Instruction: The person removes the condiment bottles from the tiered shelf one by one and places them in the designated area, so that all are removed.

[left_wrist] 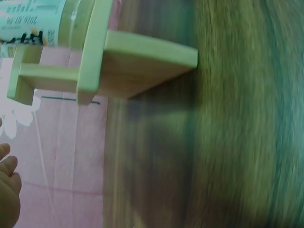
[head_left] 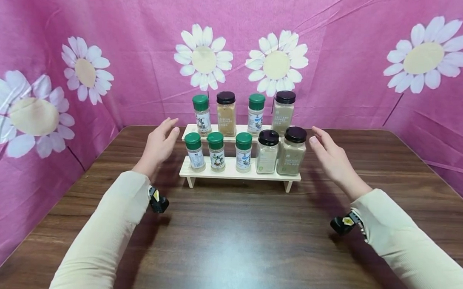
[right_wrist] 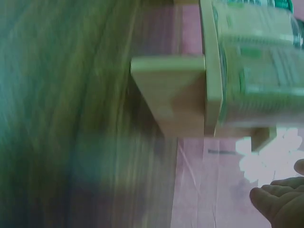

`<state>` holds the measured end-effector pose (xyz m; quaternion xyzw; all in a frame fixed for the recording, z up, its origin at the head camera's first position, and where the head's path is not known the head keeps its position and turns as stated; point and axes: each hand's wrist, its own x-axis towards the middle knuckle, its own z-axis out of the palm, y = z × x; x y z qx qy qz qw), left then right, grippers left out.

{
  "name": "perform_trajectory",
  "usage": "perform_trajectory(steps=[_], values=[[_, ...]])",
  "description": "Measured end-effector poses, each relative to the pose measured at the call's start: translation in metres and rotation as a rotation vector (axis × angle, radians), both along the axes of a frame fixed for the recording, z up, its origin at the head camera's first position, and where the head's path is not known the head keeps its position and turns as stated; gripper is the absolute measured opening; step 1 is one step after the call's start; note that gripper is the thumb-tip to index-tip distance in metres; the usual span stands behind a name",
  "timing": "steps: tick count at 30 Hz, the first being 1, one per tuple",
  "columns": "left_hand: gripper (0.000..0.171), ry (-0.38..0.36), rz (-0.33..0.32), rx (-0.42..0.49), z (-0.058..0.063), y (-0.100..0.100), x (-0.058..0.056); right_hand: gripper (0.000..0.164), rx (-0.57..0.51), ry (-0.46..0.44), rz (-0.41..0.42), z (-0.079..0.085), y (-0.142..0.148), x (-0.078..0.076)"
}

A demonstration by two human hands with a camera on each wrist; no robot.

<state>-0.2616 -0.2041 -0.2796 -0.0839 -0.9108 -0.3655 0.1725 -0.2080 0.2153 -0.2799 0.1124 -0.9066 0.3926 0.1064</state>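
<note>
Pink daisy cloth [head_left: 236, 13] backs a brown counter [head_left: 228, 229] — left grip [head_left: 160, 140] and right grip [head_left: 332, 160], both released, flank a wooden rack [head_left: 230, 175] of spice jars [head_left: 291, 153] — apparently just apart from it.

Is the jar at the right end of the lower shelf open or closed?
Closed: the black lid sits on the jar, covering its mouth. Tightness cannot be told.

In wrist views — left hand [left_wrist: 7, 197] and right hand [right_wrist: 284, 203] edge-cropped, tabletop [left_wrist: 237, 123] blurred.

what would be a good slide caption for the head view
Left hand and right hand, both open, flank nine jars on two pale shelves.
</note>
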Motion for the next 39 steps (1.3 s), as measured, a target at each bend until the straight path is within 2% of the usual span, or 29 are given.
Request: perform_trajectory(steps=[3,9,16,21,27,36,39], values=[[0.042,-0.018,-0.003,0.09,-0.004,0.006,0.0,0.055,-0.046,0.022,-0.001,-0.002,-0.007,0.008],[0.039,-0.064,-0.002,0.26,-0.013,0.015,-0.001,0.053,-0.262,0.019,0.051,-0.01,-0.023,0.018],[0.035,-0.001,0.062,0.302,-0.02,0.028,-0.005,0.056,-0.443,0.047,-0.024,-0.019,-0.037,0.023],[0.033,0.005,0.11,0.374,-0.027,0.033,-0.007,0.059,-0.55,0.058,-0.045,-0.028,-0.047,0.021],[0.032,-0.018,0.109,0.546,-0.032,0.035,-0.009,0.064,-0.568,0.087,-0.055,-0.037,-0.056,0.019],[0.033,-0.031,0.109,0.775,-0.036,0.044,-0.013,0.073,-0.506,0.145,-0.109,-0.044,-0.062,0.015],[0.032,-0.027,0.122,0.813,-0.037,0.046,-0.015,0.08,-0.486,0.161,-0.136,-0.047,-0.064,0.013]])
